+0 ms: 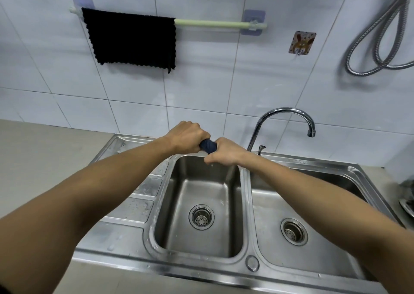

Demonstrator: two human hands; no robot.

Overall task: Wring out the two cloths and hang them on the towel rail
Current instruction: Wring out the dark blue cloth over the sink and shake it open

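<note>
A dark blue cloth is twisted into a tight roll between my two fists, above the back rim of the left sink basin. My left hand grips its left end and my right hand grips its right end; only a short piece shows between them. A black cloth hangs flat over the left half of the pale green towel rail on the tiled wall. The right half of the rail is bare.
A chrome tap arches over the divider toward the right basin. A metal shower hose loops at the upper right, and a small wall hook sits below the rail's right end. The draining board lies left of the basins.
</note>
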